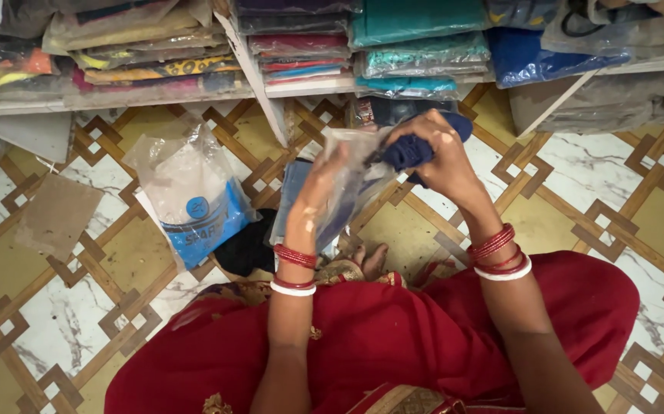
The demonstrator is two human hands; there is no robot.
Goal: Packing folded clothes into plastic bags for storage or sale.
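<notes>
My left hand [318,190] holds a clear plastic bag [351,180] open in front of me, its fingers partly hidden behind the film. My right hand [437,157] grips a folded dark blue cloth [416,149] at the mouth of that bag. Both wrists carry red and white bangles. I sit on the floor in a red garment [393,337], with my toes [368,259] showing just below the bag.
On the patterned floor to the left lies a clear plastic packet with a blue printed panel [194,195], a black cloth [246,249] beside it, and a brown cardboard sheet [57,215]. White shelves [301,86] stacked with bagged folded fabrics run along the top.
</notes>
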